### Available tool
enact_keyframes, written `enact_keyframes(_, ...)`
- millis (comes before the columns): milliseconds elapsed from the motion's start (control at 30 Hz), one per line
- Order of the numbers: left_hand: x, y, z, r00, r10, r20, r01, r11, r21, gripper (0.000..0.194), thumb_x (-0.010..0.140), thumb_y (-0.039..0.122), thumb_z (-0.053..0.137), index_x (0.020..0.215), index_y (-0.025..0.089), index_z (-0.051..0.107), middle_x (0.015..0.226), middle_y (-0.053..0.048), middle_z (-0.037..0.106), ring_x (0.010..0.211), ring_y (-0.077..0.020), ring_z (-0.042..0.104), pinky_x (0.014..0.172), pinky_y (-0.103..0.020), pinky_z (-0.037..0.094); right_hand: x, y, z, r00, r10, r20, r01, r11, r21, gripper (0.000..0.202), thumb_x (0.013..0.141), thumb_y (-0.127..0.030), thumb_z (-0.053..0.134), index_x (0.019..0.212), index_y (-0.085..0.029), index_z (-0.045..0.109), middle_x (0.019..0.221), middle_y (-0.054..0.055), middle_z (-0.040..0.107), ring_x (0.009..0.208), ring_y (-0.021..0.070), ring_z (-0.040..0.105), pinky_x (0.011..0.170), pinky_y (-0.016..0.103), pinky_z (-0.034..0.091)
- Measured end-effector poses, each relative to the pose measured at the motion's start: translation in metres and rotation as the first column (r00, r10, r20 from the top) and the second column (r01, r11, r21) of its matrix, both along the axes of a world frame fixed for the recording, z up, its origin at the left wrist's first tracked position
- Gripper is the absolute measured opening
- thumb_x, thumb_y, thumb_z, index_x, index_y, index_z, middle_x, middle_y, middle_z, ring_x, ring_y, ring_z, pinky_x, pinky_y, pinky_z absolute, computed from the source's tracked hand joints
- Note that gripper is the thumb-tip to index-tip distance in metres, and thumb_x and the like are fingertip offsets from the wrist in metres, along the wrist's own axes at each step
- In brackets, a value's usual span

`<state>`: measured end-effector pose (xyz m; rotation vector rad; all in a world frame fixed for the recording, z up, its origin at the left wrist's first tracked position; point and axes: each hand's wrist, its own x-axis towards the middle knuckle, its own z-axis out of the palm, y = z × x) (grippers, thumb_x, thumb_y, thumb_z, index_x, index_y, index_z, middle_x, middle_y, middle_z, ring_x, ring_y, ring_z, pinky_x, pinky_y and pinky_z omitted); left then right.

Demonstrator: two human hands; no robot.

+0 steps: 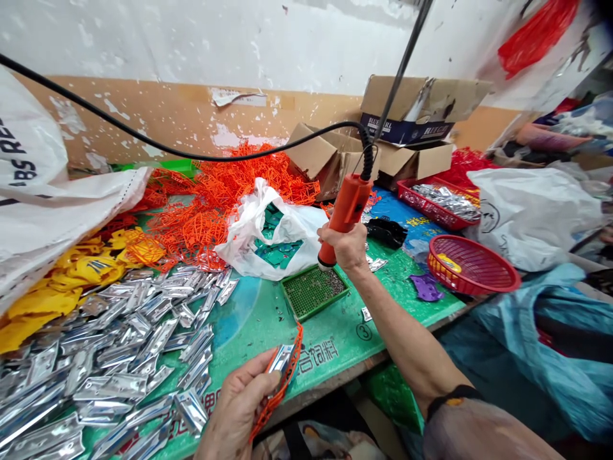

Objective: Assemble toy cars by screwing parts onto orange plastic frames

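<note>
Left fingers: we are grasping one metal plate, one orange strip.
Right fingers: we are gripping one orange tool.
Red baskets: two.

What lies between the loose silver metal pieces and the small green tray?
Between the silver metal pieces and the green tray, the head view shows only green table cover, its blue patch, and a few dark specks.
</note>
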<state>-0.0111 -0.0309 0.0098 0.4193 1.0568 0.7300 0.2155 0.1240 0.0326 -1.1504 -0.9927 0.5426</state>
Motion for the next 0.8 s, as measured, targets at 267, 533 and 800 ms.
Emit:
enact_keyframes(267, 0.006, -0.002, 0.009, 0.998, 0.041, -0.04, -0.041, 0.999, 0.015, 0.029, 0.06, 0.021, 0.078, 0.089, 0.015, 0.079, 0.077, -0.006, 0.079, 0.073, -0.0211, 0.073, 0.076, -0.028, 0.054, 0.004, 0.0, 0.006, 1.0, -0.001, -0.029, 0.002, 1.0, 0.017, 0.023, 0.058, -0.025, 0.069, 0.079, -0.018, 0.061, 0.063, -0.004, 0.057, 0.051, 0.0136, 0.053, 0.056, 0.034, 0.049)
enact_keyframes(533, 0.008, -0.001, 0.001, 0.998, 0.055, -0.024, -0.054, 0.997, 0.054, 0.029, 0.061, 0.02, 0.077, 0.089, 0.016, 0.079, 0.079, -0.004, 0.079, 0.066, -0.0134, 0.068, 0.067, -0.02, 0.05, -0.006, -0.033, 0.047, 0.967, 0.182, -0.18, -0.16, 0.979, 0.127, 0.044, 0.059, -0.02, 0.07, 0.103, -0.022, 0.064, 0.061, -0.005, 0.056, 0.049, 0.0143, 0.054, 0.054, 0.033, 0.047)
enact_keyframes(800, 0.01, -0.005, 0.002, 0.998, -0.047, -0.035, 0.053, 0.985, 0.162, 0.032, 0.067, 0.02, 0.071, 0.098, 0.015, 0.079, 0.081, -0.004, 0.078, 0.067, -0.0139, 0.063, 0.064, -0.021, 0.044, -0.047, -0.109, 0.073, 0.873, 0.45, -0.191, -0.433, 0.893, 0.124, 0.021, 0.065, -0.02, 0.064, 0.084, -0.028, 0.064, 0.063, -0.002, 0.055, 0.056, 0.0177, 0.052, 0.058, 0.038, 0.047)
